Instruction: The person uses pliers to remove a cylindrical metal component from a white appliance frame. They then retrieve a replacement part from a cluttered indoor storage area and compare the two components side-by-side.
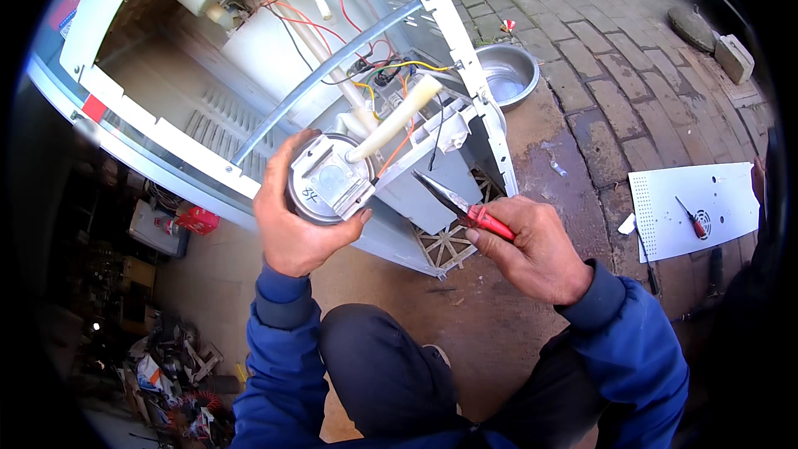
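Observation:
My left hand (291, 224) is wrapped round a round metal canister (331, 176) with a bracket across its face. A whitish hose (397, 116) rises from the canister's upper side, and an orange wire (397, 152) runs to its edge. In my right hand (532, 248) is a pair of long-nose pliers (462, 204) with red handles. Their jaws point up and left, a little apart from the canister and touching nothing I can see. Behind both hands stands a white cabinet (154, 137) with its back uncovered, showing loose wires and tubes.
A metal strut (328, 75) crosses the cabinet's opening. Beside it sits a metal basin (509, 75). On the paving to the right lies a white perforated panel (665, 199) with a red-handled screwdriver (692, 218) on it. Assorted clutter (179, 374) fills the lower left.

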Available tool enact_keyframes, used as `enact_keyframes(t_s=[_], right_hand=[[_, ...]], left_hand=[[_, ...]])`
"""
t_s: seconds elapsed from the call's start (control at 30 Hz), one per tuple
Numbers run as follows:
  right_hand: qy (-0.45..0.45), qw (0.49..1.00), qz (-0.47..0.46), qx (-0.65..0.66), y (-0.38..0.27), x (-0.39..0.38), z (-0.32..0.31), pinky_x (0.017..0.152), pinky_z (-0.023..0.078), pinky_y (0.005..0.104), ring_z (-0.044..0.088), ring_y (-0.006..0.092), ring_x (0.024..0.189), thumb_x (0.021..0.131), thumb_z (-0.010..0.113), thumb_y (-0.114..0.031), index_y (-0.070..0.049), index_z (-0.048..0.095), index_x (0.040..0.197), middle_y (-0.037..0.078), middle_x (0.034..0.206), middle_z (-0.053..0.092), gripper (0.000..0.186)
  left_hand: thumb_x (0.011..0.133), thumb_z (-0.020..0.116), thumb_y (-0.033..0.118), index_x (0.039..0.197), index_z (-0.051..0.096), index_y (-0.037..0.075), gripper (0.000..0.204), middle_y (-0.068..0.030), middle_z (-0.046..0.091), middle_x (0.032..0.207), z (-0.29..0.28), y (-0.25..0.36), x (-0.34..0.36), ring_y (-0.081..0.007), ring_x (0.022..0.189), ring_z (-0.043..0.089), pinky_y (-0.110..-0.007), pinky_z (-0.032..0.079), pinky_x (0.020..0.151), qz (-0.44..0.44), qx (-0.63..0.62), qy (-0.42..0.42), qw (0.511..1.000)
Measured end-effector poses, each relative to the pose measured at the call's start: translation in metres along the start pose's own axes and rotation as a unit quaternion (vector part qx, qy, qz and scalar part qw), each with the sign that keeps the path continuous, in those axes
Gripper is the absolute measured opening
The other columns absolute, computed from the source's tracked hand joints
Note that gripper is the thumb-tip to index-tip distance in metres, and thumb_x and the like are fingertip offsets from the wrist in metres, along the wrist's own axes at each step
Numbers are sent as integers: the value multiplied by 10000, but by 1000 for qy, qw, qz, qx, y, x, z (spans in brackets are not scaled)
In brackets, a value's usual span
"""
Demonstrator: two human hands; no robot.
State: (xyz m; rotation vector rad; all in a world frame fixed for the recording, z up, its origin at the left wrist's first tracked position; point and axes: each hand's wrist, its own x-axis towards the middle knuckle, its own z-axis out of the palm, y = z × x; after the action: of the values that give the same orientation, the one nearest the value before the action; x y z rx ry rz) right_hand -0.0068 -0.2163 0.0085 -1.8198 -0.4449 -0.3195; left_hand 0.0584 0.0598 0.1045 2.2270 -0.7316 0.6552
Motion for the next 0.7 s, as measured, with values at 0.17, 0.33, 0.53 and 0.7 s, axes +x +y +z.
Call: enact_keyframes(t_s=[0.17,0.33,0.53,0.7], right_hand=[[-36,997,57,47,-14,14,17,642,493,499,616,448,681,959,663,-174,22,670,851,226,715,634,224],[-20,995,65,66,-12,22,29,649,494,513,637,471,687,960,658,-186,36,696,874,256,698,632,241],[-31,989,115,86,-13,28,32,662,503,516,646,486,702,969,650,-187,45,693,873,274,712,642,255],[-6,993,85,75,-15,29,37,666,503,524,643,493,714,962,652,-182,46,688,858,281,715,638,253]], left_hand=[[651,916,64,1437,469,-92,917,-164,625,1319,-3,-14,9,-239,1231,619,-393,471,1103,-35,-125,22,991],[669,887,-24,1411,490,-135,849,-144,643,1263,15,-7,21,-203,1157,648,-354,519,1043,-78,-98,4,992],[666,885,-29,1406,489,-150,848,-144,656,1247,14,-6,22,-203,1147,656,-355,523,1038,-74,-85,-1,994],[659,895,-2,1400,490,-155,858,-149,656,1242,14,-9,22,-203,1148,653,-356,521,1038,-72,-69,-1,995]])
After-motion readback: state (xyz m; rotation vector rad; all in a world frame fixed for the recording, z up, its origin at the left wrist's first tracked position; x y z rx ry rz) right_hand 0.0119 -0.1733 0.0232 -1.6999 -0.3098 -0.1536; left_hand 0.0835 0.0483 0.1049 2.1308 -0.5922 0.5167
